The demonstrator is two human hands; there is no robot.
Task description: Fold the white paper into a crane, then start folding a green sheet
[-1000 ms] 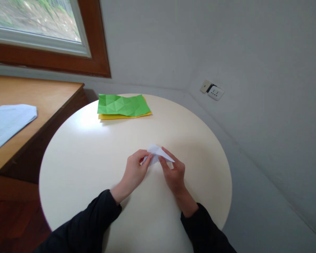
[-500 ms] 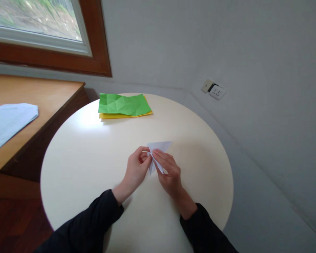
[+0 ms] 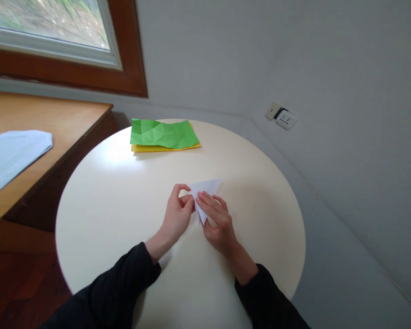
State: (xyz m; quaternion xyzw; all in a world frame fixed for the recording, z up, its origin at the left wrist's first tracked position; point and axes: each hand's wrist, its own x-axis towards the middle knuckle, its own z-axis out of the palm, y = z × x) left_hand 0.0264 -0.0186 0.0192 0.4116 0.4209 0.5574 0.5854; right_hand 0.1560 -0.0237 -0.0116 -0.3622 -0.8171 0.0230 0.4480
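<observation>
Between my hands, over the round white table (image 3: 109, 214), is a folded piece of white paper (image 3: 207, 186) with pointed corners. One point reaches up and to the right, and narrower points hang toward me. My left hand (image 3: 176, 212) pinches the paper's left edge between thumb and fingers. From the right, my right hand (image 3: 219, 224) holds it with the fingers laid across its front and the thumb lower down. Its fingers hide part of the folds.
Creased green paper (image 3: 164, 134) lies on yellow paper (image 3: 150, 148) at the table's far edge. On the left, a wooden desk (image 3: 65, 109) carries a pale folded cloth or sheet (image 3: 17, 151). A socket (image 3: 287, 119) sits on the wall, and a window is at upper left.
The paper's lower points have come closer together, and its white face shows more. My left fingers have shifted at its left edge. The view has tilted slightly.
</observation>
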